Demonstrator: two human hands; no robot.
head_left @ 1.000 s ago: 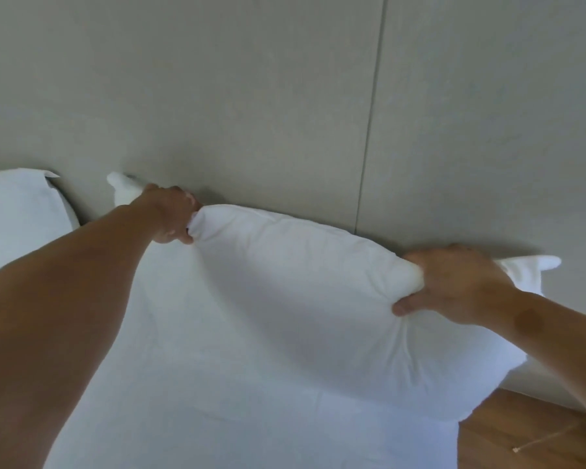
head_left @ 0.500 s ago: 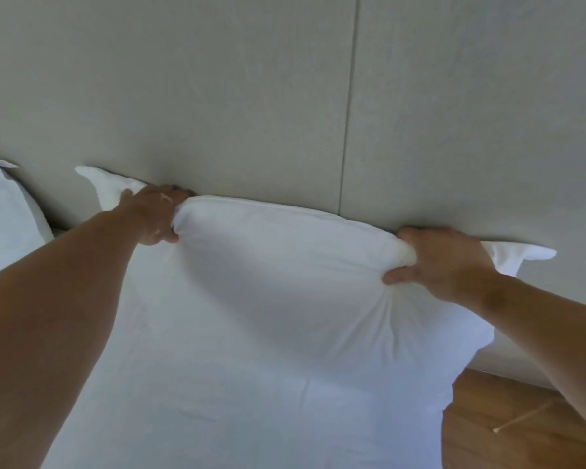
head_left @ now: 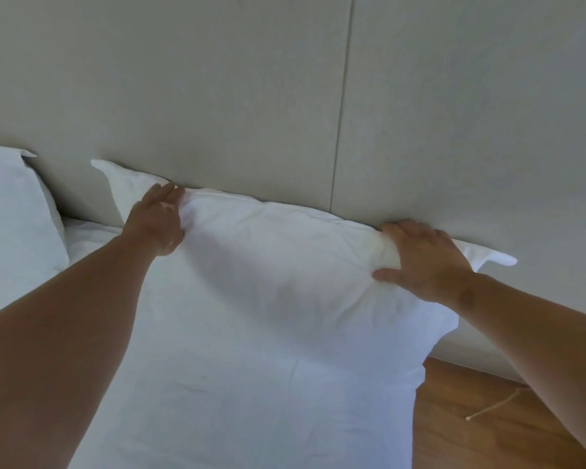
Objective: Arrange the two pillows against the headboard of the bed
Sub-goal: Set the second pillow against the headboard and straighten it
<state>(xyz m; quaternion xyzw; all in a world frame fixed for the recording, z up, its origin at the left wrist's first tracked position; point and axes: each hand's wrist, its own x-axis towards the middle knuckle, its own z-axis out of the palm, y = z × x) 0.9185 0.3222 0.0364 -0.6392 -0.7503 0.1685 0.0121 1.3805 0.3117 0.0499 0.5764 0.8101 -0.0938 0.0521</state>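
A white pillow (head_left: 285,258) leans with its top edge against the grey padded headboard (head_left: 217,96) on the right side of the bed. My left hand (head_left: 158,220) lies on its upper left corner, fingers loosened and stretched toward the headboard. My right hand (head_left: 423,258) rests over the upper right corner, fingers over the top edge and thumb pressing the front. A second white pillow (head_left: 11,225) stands against the headboard at the far left, partly cut off by the frame.
The white bed sheet (head_left: 217,401) fills the lower middle. Wooden floor (head_left: 471,418) shows at the lower right beside the bed, with a thin light cord (head_left: 491,406) lying on it. A vertical seam (head_left: 340,113) divides the headboard panels.
Both hands have relaxed from tight grips on the pillow's top corners to flatter, looser holds. The pillow has settled lower against the headboard.
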